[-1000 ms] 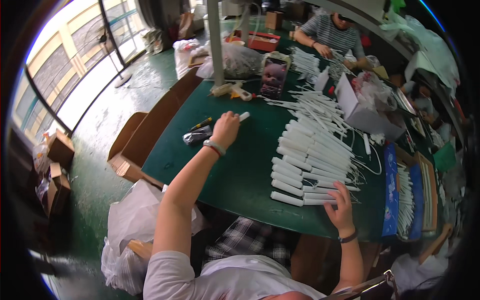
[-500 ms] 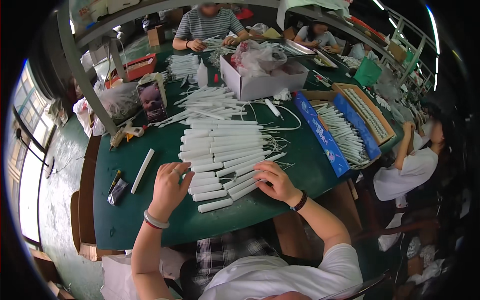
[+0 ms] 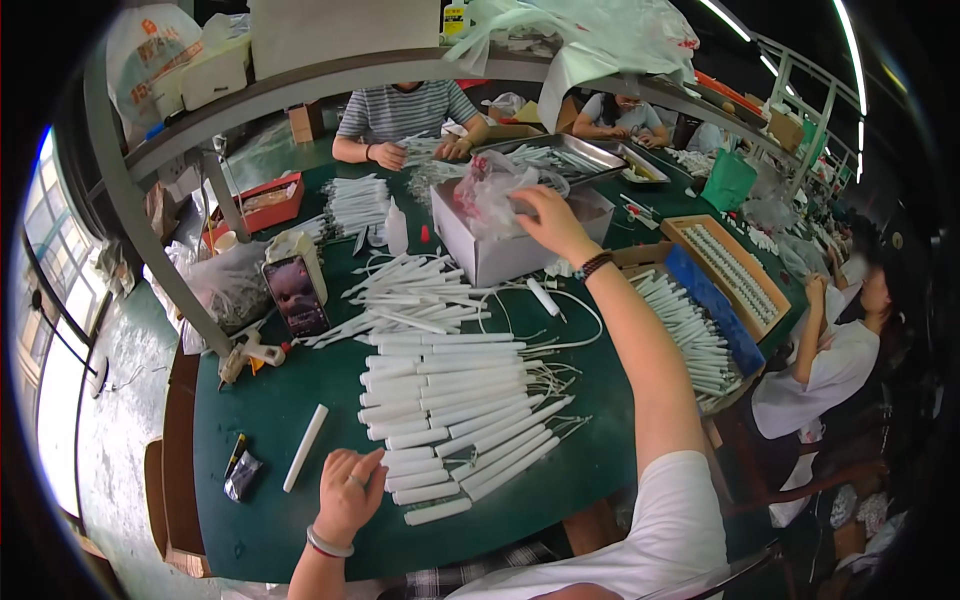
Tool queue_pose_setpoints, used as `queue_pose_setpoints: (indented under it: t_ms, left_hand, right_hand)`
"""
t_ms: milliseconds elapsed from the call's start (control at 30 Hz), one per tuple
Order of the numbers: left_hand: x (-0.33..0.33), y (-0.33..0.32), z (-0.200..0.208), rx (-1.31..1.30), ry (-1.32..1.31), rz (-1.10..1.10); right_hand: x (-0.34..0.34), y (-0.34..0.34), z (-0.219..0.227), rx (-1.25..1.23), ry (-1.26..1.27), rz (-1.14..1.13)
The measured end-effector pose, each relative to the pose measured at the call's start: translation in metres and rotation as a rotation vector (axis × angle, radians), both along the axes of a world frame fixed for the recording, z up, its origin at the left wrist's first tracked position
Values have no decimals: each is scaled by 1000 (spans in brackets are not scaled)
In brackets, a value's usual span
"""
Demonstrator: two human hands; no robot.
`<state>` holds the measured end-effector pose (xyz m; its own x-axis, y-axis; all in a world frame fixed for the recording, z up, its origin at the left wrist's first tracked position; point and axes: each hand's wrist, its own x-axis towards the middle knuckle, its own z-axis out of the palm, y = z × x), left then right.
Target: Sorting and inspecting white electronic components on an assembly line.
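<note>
My right hand (image 3: 552, 225) reaches over the white cardboard box (image 3: 500, 255), with thumb and fingers apart at the crumpled clear and reddish plastic bags (image 3: 490, 195) in it. Nothing shows clearly between those fingers. My left hand (image 3: 350, 492) hovers at the near table edge with its fingers loosely curled in, nothing visible in them. Beside it lie rows of white plastic tubes (image 3: 440, 395), short pieces on the left and longer ones on the right, thin wires (image 3: 560, 375) trailing from their right ends. A single white tube (image 3: 306, 448) lies apart to the left.
Behind the rows is a pile of loose white tubes (image 3: 420, 290). A phone (image 3: 296, 297) and glue gun (image 3: 250, 355) stand left. A white cable (image 3: 600, 325) loops near the box. An open carton of tubes (image 3: 690, 330) sits right. Several co-workers sit around; a metal shelf (image 3: 340, 70) spans above.
My right hand has left the tube rows and moved up and forward to the bags in the white box. My left hand has curled in more. The view has tilted upward.
</note>
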<state>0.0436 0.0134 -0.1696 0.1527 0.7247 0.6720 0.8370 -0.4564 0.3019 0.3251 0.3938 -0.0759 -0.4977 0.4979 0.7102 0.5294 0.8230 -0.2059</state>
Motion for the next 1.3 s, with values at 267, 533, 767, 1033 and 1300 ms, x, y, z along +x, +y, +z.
queue_pose_setpoints:
  t_ms: [267, 533, 767, 1033, 1300]
  left_hand:
    - [-6, 4, -4, -138, -6, -4]
    - [-8, 9, -2, -151, -4, 15]
    - [-25, 7, 0, -437, 112, 381]
    - [-32, 2, -3, -612, 26, 553]
    - [-44, 1, -11, -522, 100, 716]
  right_hand:
    - [-46, 59, -3, -207, -400, -143]
    - [-37, 91, -24, -432, -553, -149]
    - [-12, 87, -39, -396, -246, -27]
    - [-12, 89, -20, -690, 141, 121]
    - [-13, 72, 19, -492, 376, 207]
